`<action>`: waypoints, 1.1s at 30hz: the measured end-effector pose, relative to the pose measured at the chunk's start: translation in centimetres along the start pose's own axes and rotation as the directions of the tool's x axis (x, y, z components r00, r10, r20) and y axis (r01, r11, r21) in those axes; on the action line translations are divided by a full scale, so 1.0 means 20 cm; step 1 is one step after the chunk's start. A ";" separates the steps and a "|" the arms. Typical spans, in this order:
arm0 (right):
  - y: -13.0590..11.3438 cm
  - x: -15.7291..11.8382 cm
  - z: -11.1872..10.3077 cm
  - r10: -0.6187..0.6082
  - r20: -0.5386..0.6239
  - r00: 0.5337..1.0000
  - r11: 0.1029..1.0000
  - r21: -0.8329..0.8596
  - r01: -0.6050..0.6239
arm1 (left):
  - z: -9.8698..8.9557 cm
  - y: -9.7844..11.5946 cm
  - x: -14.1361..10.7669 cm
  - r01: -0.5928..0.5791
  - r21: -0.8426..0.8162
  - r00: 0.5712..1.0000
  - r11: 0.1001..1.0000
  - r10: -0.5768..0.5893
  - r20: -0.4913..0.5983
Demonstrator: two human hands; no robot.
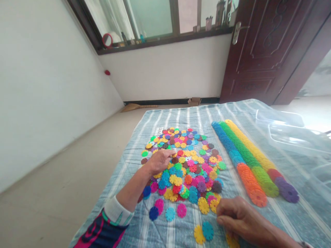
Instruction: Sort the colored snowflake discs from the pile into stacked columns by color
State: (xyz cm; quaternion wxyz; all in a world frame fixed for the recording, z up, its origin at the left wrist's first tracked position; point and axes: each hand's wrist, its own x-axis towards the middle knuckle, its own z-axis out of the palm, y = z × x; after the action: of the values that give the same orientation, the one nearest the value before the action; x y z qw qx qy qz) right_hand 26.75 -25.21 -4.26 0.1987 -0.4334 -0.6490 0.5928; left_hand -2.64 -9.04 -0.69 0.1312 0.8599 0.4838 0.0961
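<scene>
A loose pile of notched plastic interlocking discs (192, 168) in many colours lies on a striped bed cover (165, 119). My left hand (160, 161) reaches over the pile's left side, thumb and index finger closed at a yellow disc (174, 155). At the pile's near right edge, my right hand (236, 215) is closed with fingers curled under; what lies inside is hidden. One yellow disc (232, 241) shows below those fingers, and another yellow disc (214, 205) is beside the knuckles. A yellow disc (199, 235) and a teal disc (208, 230) lie near it.
Overlapping discs form three long rows on the right: a blue-to-orange row (241, 165), a green row (248, 151) and a yellow-to-purple row (258, 151). Clear plastic containers (289, 132) stand beyond. Past the bed are a wall (168, 75) and a dark door (258, 58).
</scene>
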 end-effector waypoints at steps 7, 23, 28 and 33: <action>0.01 0.01 0.00 0.007 -0.002 1.000 1.000 -0.011 -0.007 | 0.01 0.04 -0.01 -0.024 0.072 0.999 0.997 0.027 -0.040; 0.01 0.00 0.00 0.013 0.002 1.000 1.000 -0.005 -0.013 | 0.10 0.16 -0.21 -0.210 0.061 0.978 0.976 0.210 0.007; 0.01 0.00 0.00 0.021 0.009 1.000 1.000 0.020 -0.021 | 0.09 0.12 -0.11 -0.157 0.066 0.988 0.985 0.158 0.001; 0.00 0.00 0.00 0.020 0.007 1.000 1.000 0.018 -0.020 | 0.04 0.02 -0.03 -0.019 0.101 0.996 0.995 0.027 -0.088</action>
State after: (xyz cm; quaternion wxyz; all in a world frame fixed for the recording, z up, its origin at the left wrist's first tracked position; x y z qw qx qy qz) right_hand 26.75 -25.14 -4.27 0.1946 -0.4361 -0.6398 0.6021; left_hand -2.38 -9.86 -1.34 0.0652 0.8658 0.4834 0.1116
